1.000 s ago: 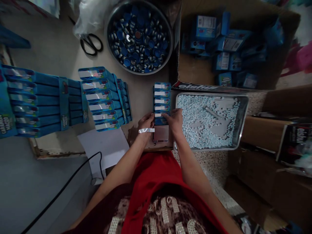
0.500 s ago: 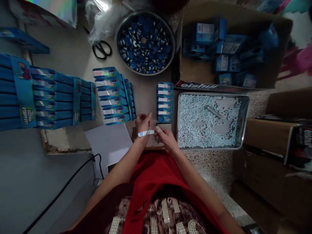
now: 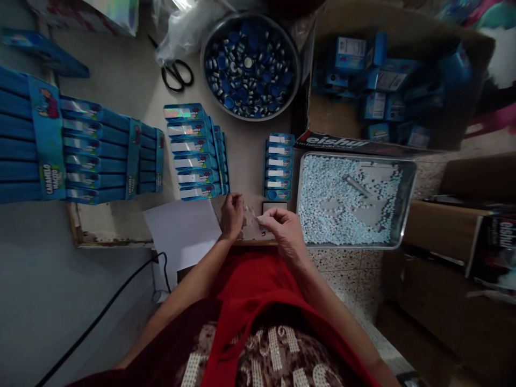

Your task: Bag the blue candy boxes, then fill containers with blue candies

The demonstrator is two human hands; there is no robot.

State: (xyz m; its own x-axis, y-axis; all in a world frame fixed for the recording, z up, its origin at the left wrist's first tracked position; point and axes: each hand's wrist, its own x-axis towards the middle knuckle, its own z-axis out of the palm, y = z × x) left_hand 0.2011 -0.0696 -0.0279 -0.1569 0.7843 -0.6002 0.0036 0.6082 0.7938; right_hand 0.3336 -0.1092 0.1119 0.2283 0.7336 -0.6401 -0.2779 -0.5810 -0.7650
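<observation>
Near the table's front edge my right hand (image 3: pixel 284 228) pinches one end of a small shiny strip (image 3: pixel 252 212). My left hand (image 3: pixel 233 216) is closed at the strip's other side; what its fingertips hold is too small to make out. Beyond the hands stands a short row of small blue boxes (image 3: pixel 279 166) with pale labels. Left of it is a larger group of blue boxes (image 3: pixel 191 145). A small dark-rimmed flat object (image 3: pixel 275 206) lies beside my right hand.
A metal bowl (image 3: pixel 297 70) holds blue caps. A metal tray (image 3: pixel 355 247) of pale pellets and a cardboard carton (image 3: pixel 330 118) of blue boxes are at right. Black scissors (image 3: pixel 177 75), white paper (image 3: pixel 181 231) and stacked blue boxes (image 3: pixel 88 150) are at left.
The shiny strip has left my left wrist area and now slants between the hands. My left hand has curled its fingers, and my right hand has turned. The view has shifted slightly.
</observation>
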